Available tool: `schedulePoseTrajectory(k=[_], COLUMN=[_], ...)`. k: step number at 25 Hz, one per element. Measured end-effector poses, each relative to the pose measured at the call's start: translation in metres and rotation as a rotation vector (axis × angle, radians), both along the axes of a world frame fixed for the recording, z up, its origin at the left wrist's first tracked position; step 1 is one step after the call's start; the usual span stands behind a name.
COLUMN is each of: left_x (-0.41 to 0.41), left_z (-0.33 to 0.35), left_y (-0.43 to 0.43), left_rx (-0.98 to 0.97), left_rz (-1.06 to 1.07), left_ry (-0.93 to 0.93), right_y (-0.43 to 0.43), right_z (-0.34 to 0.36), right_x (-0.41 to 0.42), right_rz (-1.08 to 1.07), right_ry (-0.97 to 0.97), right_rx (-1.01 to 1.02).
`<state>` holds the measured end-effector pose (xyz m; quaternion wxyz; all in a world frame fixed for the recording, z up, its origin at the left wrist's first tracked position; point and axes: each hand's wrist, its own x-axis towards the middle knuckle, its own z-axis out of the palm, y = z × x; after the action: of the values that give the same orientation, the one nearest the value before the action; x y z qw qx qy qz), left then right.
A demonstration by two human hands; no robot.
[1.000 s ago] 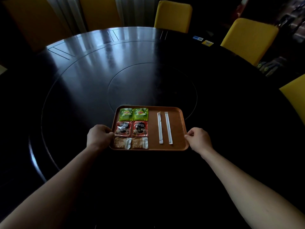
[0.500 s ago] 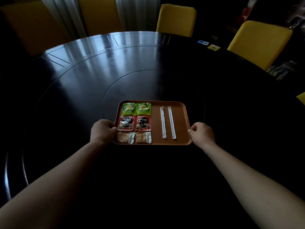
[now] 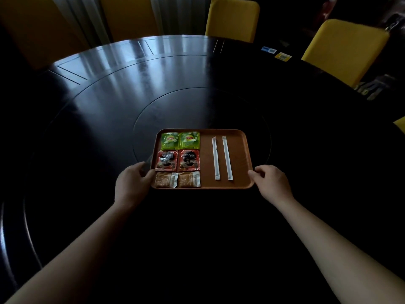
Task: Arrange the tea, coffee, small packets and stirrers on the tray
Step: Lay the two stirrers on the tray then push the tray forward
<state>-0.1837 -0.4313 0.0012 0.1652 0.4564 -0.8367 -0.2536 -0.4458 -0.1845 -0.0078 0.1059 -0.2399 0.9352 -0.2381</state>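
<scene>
While both hands grip its short edges, the tray (image 3: 236, 159) sits on the near half of a dark round table (image 3: 122, 88), overlapping the front arc of the table's circular centre inlay. It is a brown rectangular tray with rounded corners and a low raised rim. The left hand (image 3: 132, 185) is curled closed on the tray's left rim near the front corner, with the thumb lying over the edge just beside the coffee packets. The right hand (image 3: 270, 183) is curled closed on the right rim near the front corner, with the fingertips (image 3: 252, 172) touching the edge. On the tray's left half, six packets lie flat in a grid of three rows and two columns. The back row holds two green tea bags (image 3: 180, 140). The middle row holds two red coffee sachets (image 3: 178, 160) printed with a dark cup. The front row holds two small brown packets (image 3: 177, 179) with white ends. On the right half, two white paper-wrapped stirrers (image 3: 221, 157) lie parallel, close together but apart, running front to back. Yellow chairs (image 3: 232, 18) stand at the far side of the table, and two small cards (image 3: 276, 53), one blue and one yellow, lie near its far right edge.
</scene>
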Motion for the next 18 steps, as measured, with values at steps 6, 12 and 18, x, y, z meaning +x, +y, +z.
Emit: schedulePoseTrajectory(k=[6,12,18], left_x=[0.025,0.014,-0.005], left_z=[-0.013,-0.017,-0.019], left_y=[0.026,0.018,-0.003], left_rx=[-0.067,-0.158,-0.159], left_rz=[-0.150,-0.139,-0.117], left_ry=[-0.266,-0.237,-0.198], right_y=[0.015,0.006,-0.015], right_z=[0.003,0.000,-0.004], right_x=[0.024,0.024,0.006], right_rz=[0.187,0.140,0.130], right_ry=[0.098,0.107,0.142], right_rx=[0.144,0.141,0.127])
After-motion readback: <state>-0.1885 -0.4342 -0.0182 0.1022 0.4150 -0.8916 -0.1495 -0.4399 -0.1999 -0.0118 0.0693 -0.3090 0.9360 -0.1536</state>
